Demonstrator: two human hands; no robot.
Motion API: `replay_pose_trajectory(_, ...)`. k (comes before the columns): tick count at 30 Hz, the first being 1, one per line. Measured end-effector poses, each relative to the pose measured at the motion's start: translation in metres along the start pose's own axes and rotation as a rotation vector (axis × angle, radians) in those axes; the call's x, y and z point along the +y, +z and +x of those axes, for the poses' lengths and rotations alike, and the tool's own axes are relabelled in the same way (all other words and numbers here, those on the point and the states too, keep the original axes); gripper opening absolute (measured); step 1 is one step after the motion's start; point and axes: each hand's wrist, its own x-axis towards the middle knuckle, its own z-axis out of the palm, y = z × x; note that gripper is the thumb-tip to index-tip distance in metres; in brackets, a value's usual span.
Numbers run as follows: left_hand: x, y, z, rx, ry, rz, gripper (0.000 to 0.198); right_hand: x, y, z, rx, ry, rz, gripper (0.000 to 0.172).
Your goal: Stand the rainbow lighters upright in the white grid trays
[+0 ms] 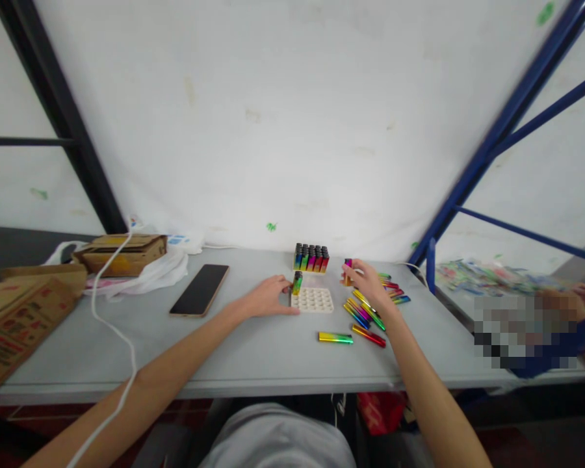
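A white tray (322,305) with rows of round holes lies on the table. One yellow-green lighter (298,283) stands upright in its back left corner. My left hand (269,297) is closed around the tray's left end, thumb along the front corner and fingertips beside the standing lighter. To the right of the tray, my right hand (365,281) pinches an upright lighter (348,268) above the table. Loose metallic lighters lie under and around that hand, among them a yellow-green lighter (335,338) and a red lighter (369,336). Behind the tray stands a filled block of lighters (311,259).
A phone (199,290) lies left of my left hand. Cardboard boxes (127,253) and a plastic bag sit farther left, with a white cable (95,299) hanging in front. A blue frame (468,182) rises at right. Beyond it, another person's hands (563,305) are over a heaped table.
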Motion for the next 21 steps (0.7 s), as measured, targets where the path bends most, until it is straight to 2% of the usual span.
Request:
replay_pose_trajectory(2,0.0,0.0,0.0,-0.005,0.002,0.006,0.059,-0.009,0.016,0.004,0.045,0.021,0.228,0.039)
replay_pose_trajectory(4,0.001,-0.001,0.0,-0.012,0.003,0.015,0.059,-0.019,0.033,0.01,0.025,0.053,0.371,0.04)
replay_pose_trajectory(8,0.003,-0.001,-0.001,-0.013,0.004,0.024,0.058,-0.033,0.061,0.018,-0.009,0.131,0.481,0.046)
replay_pose_trajectory(11,0.003,-0.001,-0.001,-0.009,0.009,0.013,0.057,-0.034,0.077,0.016,0.031,0.118,0.365,0.052)
replay_pose_trajectory(16,0.004,-0.001,0.0,0.002,0.004,-0.01,0.056,-0.026,0.089,0.002,0.234,0.004,0.046,0.058)
replay_pose_trajectory(21,0.004,-0.002,0.0,-0.004,-0.004,0.001,0.058,-0.023,0.092,-0.003,0.244,0.006,-0.035,0.049)
